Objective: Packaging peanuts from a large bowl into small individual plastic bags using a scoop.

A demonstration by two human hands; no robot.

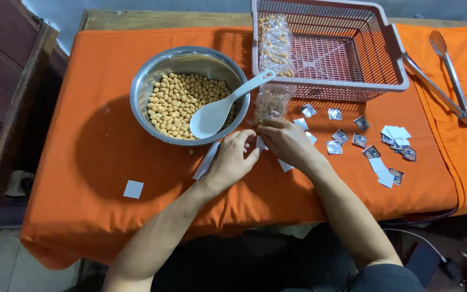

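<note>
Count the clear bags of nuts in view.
2. One bag in the basket leans against the left wall of the pink basket. One bag on the cloth lies just beyond the right hand. Others may be hidden.

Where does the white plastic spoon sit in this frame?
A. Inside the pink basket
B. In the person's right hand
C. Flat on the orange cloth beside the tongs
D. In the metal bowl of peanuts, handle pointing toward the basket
D: the white spoon rests with its scoop on the peanuts in the metal bowl, handle leaning over the rim toward the pink basket, while both hands are busy at a small clear bag below.
</note>
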